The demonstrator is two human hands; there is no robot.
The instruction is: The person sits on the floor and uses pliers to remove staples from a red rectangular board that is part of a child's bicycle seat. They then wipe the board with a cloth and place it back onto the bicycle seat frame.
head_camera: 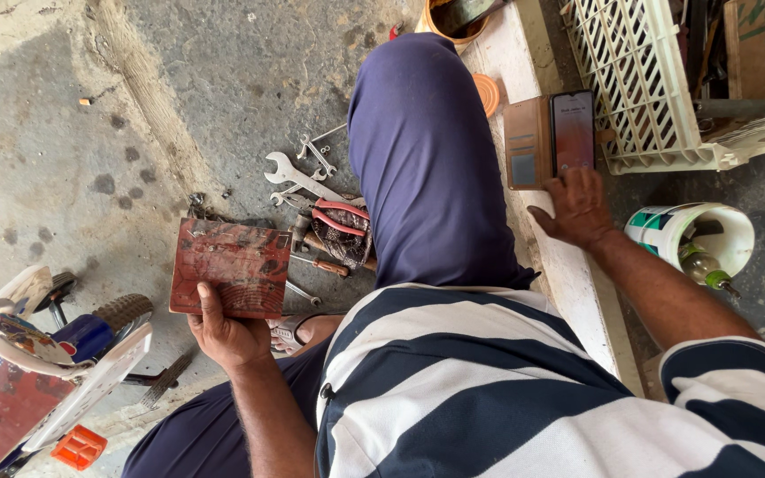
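I sit on a white ledge (pixel 577 283), looking down at my striped shirt and blue trousers. My left hand (pixel 226 332) grips the near edge of a flat, dirty red board (pixel 232 265) and holds it above the concrete floor. My right hand (pixel 575 208) rests on the ledge, fingers spread, touching the lower edge of a phone (pixel 573 131) that lies in an open brown wallet case (pixel 529 142). The phone's screen is lit.
Wrenches (pixel 298 177), red-handled pliers (pixel 340 217) and a screwdriver (pixel 320 263) lie on the floor by my knee. A white plastic crate (pixel 644 97) stands past the phone. Beside the ledge, a white bucket (pixel 710 235) holds a bottle. A small tricycle (pixel 64 345) is at lower left.
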